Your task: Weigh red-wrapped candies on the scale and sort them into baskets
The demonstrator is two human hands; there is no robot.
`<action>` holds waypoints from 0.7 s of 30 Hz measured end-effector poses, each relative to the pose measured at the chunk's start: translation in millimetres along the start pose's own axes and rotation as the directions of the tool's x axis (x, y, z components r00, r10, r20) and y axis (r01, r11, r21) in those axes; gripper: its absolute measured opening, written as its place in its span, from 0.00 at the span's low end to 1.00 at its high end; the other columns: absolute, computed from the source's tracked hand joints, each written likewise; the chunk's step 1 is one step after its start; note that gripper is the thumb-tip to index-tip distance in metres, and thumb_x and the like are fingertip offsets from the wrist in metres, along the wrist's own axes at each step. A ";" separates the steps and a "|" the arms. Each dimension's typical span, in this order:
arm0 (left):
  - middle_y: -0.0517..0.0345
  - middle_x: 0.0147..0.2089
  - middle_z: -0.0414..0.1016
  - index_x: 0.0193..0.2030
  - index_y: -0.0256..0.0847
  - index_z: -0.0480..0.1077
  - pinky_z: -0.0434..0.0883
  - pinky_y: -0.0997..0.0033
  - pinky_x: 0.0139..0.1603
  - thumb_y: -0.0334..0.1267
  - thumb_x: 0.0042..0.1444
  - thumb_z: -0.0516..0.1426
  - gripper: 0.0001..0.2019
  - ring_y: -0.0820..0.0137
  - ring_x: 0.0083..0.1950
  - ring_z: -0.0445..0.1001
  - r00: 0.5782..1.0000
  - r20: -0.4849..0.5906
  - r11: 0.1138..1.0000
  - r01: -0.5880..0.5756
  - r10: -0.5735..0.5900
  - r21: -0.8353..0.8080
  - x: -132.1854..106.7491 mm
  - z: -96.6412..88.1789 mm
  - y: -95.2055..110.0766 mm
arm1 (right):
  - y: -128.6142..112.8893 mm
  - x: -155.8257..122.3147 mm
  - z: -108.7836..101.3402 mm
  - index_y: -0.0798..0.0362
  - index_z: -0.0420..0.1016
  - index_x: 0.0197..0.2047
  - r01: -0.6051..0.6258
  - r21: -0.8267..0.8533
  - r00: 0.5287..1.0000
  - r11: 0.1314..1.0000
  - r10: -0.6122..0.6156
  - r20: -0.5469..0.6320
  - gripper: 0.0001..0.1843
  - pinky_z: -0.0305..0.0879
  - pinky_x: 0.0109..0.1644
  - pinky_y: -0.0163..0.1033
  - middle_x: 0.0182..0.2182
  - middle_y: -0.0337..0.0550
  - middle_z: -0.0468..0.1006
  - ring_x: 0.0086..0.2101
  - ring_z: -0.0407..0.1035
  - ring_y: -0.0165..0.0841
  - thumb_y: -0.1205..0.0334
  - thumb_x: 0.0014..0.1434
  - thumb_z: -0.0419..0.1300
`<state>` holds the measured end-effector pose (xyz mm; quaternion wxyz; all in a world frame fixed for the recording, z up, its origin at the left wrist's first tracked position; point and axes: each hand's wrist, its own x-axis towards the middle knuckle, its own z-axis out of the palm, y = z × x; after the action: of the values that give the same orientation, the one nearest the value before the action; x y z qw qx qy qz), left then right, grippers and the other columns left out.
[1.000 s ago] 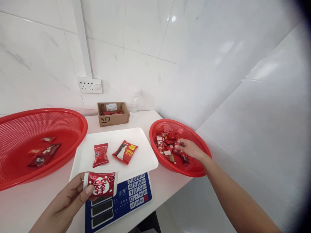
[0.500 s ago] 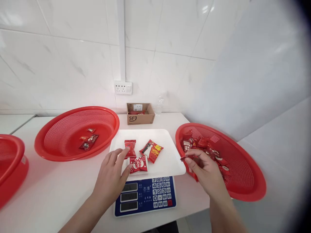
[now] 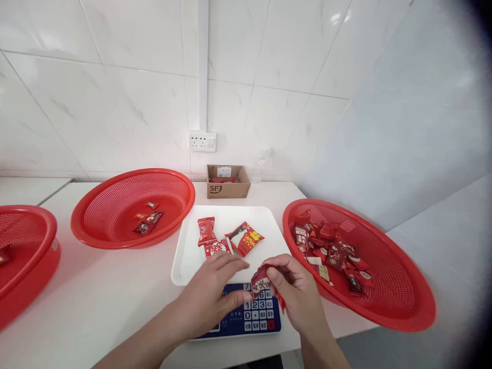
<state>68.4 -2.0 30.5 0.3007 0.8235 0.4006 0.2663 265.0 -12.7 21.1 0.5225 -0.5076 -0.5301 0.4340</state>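
Note:
My right hand (image 3: 298, 292) pinches a dark red snack packet (image 3: 260, 281) with pale lettering over the scale's keypad. A second red wrapper edge (image 3: 282, 303) pokes out below its fingers. Close to that packet, my left hand (image 3: 213, 292) has its fingers stretched and thumb apart, with nothing in its grasp; whether the thumb touches the packet I cannot tell. On the white tray (image 3: 274, 233) of the scale lie a small red packet (image 3: 206, 230), a red-and-white packet (image 3: 217, 247) partly behind my left hand, and a red packet with yellow lettering (image 3: 246, 238).
A red basket (image 3: 403, 279) full of packets stands close on the right. Another red basket (image 3: 100, 205) with a few packets sits left, and a third (image 3: 34, 271) is cut off. Behind the tray are a cardboard box (image 3: 228, 190) and a clear plastic item (image 3: 259, 169).
My right hand has come from the right basket's rim to in front of the tray with the packet. My left hand has drawn off the tray's packets toward it. The view has shifted slightly.

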 end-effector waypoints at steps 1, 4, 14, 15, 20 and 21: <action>0.52 0.48 0.72 0.50 0.43 0.68 0.67 0.61 0.52 0.47 0.58 0.55 0.16 0.62 0.50 0.68 1.000 0.024 0.997 0.008 -0.006 -0.078 -1.0 0.0 5.5 | -2.1 -0.5 6.7 0.52 0.72 0.29 0.006 0.015 1.000 1.000 -0.006 -0.004 0.16 0.62 0.22 0.32 0.20 0.37 0.73 0.18 0.63 0.26 0.47 0.50 0.63; 0.53 0.42 0.74 0.44 0.40 0.69 0.68 0.68 0.44 0.49 0.60 0.52 0.15 0.65 0.43 0.70 0.997 0.067 0.955 0.044 -0.026 -0.294 -3.7 -0.2 16.0 | -6.5 0.6 19.2 0.53 0.72 0.27 0.038 0.022 0.998 0.999 -0.037 -0.053 0.17 0.62 0.22 0.32 0.17 0.35 0.69 0.18 0.63 0.26 0.47 0.51 0.62; 0.59 0.31 0.70 0.29 0.40 0.66 0.64 0.72 0.34 0.43 0.62 0.47 0.15 0.69 0.34 0.68 0.986 -0.040 0.981 0.165 -0.162 0.097 36.6 -37.8 -9.8 | -3.1 -1.4 27.9 0.51 0.73 0.42 -0.065 0.002 0.996 0.998 0.065 -0.060 0.21 0.61 0.20 0.32 0.24 0.36 0.74 0.17 0.61 0.25 0.45 0.50 0.62; 0.58 0.31 0.71 0.29 0.40 0.66 0.64 0.72 0.35 0.43 0.62 0.46 0.15 0.69 0.35 0.69 0.986 -0.061 0.972 0.165 -0.157 0.170 45.0 -44.0 -13.9 | -2.8 -2.2 27.0 0.51 0.73 0.42 -0.048 0.014 0.997 0.999 0.049 -0.066 0.21 0.62 0.21 0.32 0.29 0.39 0.76 0.18 0.61 0.24 0.45 0.50 0.62; 0.53 0.35 0.73 0.28 0.39 0.68 0.66 0.65 0.43 0.43 0.61 0.49 0.15 0.63 0.43 0.70 0.988 -0.089 0.932 0.147 -0.125 0.330 78.6 -52.5 -39.8 | 4.0 -4.9 17.0 0.51 0.73 0.44 -0.058 0.013 0.996 0.998 0.059 -0.072 0.22 0.63 0.23 0.33 0.35 0.42 0.77 0.19 0.62 0.24 0.45 0.52 0.61; 0.51 0.38 0.74 0.30 0.39 0.70 0.66 0.62 0.46 0.42 0.60 0.50 0.13 0.60 0.45 0.70 0.988 -0.090 0.925 0.146 -0.122 0.350 81.9 -50.4 -45.6 | 6.8 -5.1 14.0 0.51 0.72 0.44 -0.062 0.010 0.995 0.998 0.063 -0.072 0.22 0.63 0.23 0.33 0.35 0.42 0.77 0.19 0.62 0.24 0.45 0.52 0.60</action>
<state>55.4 102.1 48.6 0.1506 0.8257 0.5073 0.1954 251.3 -16.0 12.7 0.5297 -0.5372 -0.4929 0.4335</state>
